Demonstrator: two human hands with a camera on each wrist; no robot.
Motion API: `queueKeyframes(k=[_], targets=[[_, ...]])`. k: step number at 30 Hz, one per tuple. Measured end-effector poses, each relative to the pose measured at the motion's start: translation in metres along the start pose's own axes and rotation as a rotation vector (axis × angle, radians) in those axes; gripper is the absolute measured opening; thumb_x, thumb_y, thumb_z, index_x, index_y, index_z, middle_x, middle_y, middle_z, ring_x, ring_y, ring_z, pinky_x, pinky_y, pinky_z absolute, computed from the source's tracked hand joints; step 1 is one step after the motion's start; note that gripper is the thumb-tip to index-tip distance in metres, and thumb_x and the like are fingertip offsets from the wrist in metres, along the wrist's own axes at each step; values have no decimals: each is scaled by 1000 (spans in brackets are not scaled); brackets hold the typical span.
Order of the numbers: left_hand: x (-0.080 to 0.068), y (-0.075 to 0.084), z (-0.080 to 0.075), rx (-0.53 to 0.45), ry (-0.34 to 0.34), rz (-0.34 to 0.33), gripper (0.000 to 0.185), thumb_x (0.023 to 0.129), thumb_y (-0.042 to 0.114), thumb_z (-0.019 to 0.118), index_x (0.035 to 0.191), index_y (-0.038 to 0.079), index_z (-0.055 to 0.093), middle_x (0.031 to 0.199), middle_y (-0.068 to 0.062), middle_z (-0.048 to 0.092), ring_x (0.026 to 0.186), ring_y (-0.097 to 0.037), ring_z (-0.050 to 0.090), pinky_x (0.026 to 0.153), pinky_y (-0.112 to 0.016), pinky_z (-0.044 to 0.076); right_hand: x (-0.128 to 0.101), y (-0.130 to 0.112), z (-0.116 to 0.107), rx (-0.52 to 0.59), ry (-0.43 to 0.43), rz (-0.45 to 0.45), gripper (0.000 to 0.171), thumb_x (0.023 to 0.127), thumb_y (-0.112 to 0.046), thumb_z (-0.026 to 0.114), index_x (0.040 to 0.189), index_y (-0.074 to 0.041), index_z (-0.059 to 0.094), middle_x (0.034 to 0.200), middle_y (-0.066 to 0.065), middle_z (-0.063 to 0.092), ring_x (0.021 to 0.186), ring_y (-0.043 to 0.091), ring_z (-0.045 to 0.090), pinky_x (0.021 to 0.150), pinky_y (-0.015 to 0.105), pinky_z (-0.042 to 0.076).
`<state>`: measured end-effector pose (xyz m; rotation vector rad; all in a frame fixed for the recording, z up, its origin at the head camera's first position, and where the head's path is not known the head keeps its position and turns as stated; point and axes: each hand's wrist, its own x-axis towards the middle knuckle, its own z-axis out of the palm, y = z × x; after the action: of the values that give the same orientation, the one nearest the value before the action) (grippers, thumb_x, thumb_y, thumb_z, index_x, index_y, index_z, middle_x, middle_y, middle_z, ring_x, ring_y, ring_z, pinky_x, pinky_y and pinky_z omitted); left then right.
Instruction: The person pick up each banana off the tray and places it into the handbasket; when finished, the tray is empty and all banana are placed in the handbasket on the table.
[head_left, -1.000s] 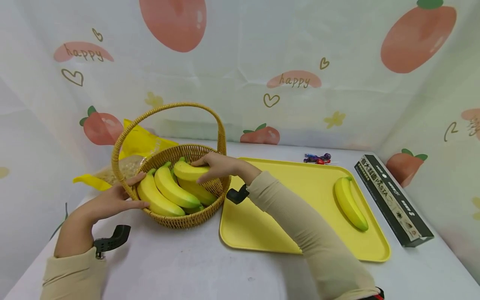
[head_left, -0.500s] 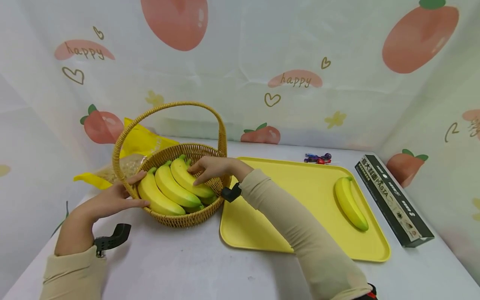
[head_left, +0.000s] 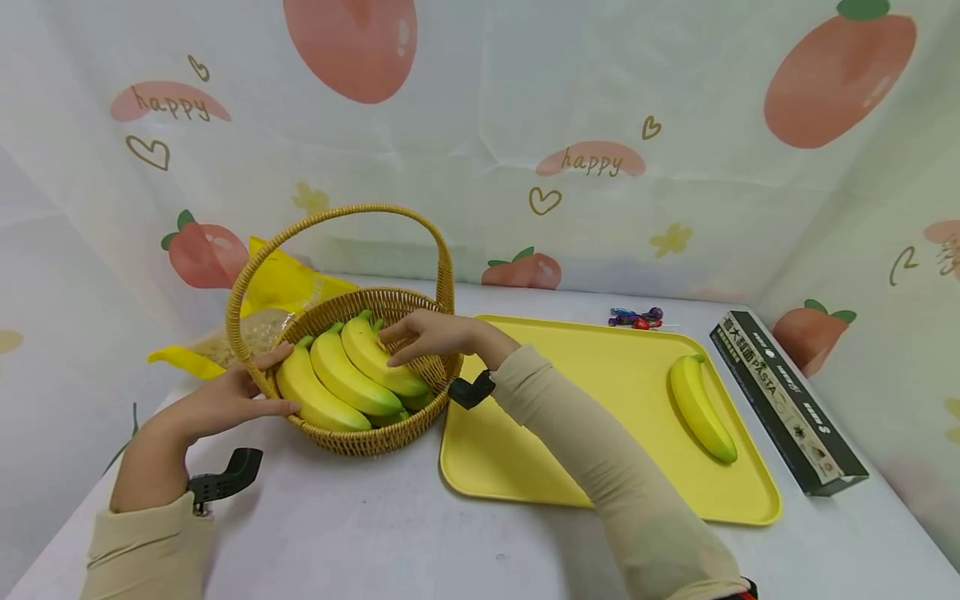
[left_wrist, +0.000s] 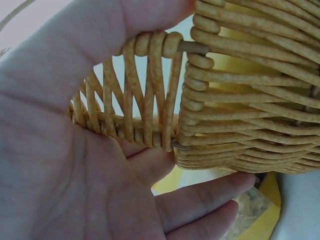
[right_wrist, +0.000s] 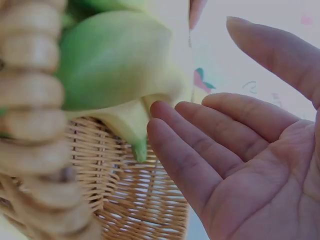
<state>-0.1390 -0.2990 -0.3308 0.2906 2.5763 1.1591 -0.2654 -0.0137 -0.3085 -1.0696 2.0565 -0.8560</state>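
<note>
A woven wicker basket (head_left: 360,442) with a tall arched handle stands on the table at left. Several yellow bananas (head_left: 348,379) with green tips lie side by side in it, partly over others beneath. My left hand (head_left: 217,407) holds the basket's left side, thumb and fingers on either side of the handle's foot (left_wrist: 145,95) in the left wrist view. Over the basket's right part, my right hand (head_left: 435,333) hovers with relaxed fingers beside the rightmost banana (head_left: 382,362). The right wrist view shows its palm (right_wrist: 265,185) holding nothing, fingertips close to the bananas.
A yellow tray (head_left: 540,450) right of the basket bears a single banana (head_left: 701,408). Beyond its right edge lies a long pasta box (head_left: 787,400). Wrapped lollipops (head_left: 637,317) lie behind the tray, and a yellow bag (head_left: 281,283) sits behind the basket.
A second ago my right hand held a banana raised in the basket. That banana now lies beside the others, and the hand has let go. My left hand stayed put.
</note>
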Motion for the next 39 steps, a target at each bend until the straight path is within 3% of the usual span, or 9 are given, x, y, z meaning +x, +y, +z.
queueKeyframes(k=[10, 24, 31, 39], targets=[[-1, 2, 1, -2, 3, -16, 92, 86, 28, 66, 150, 7, 3, 149, -34, 14, 130, -57, 23, 100, -66, 28, -28, 6, 0, 143, 37, -75, 60, 90, -16, 61, 144, -9, 35, 149, 11, 36, 131, 24, 45, 99, 26, 45], [0, 0, 1, 27, 8, -15, 91, 86, 30, 65, 150, 8, 4, 148, -34, 16, 129, -56, 26, 99, -65, 31, -71, 19, -3, 149, 46, -96, 65, 88, -15, 64, 145, -10, 33, 149, 6, 37, 135, 26, 39, 103, 28, 41], [2, 0, 2, 33, -1, -36, 92, 86, 32, 65, 150, 10, 3, 148, -35, 16, 128, -56, 27, 98, -64, 34, -94, 28, -3, 144, 52, -115, 64, 89, -16, 63, 145, -9, 32, 150, 8, 35, 136, 28, 37, 107, 38, 38], [1, -1, 1, 29, 3, -28, 92, 87, 31, 65, 150, 9, 3, 149, -34, 14, 128, -57, 26, 98, -65, 33, -122, 34, 1, 127, 74, -98, 65, 88, -18, 64, 143, -4, 34, 149, 14, 35, 132, 29, 43, 103, 33, 42]])
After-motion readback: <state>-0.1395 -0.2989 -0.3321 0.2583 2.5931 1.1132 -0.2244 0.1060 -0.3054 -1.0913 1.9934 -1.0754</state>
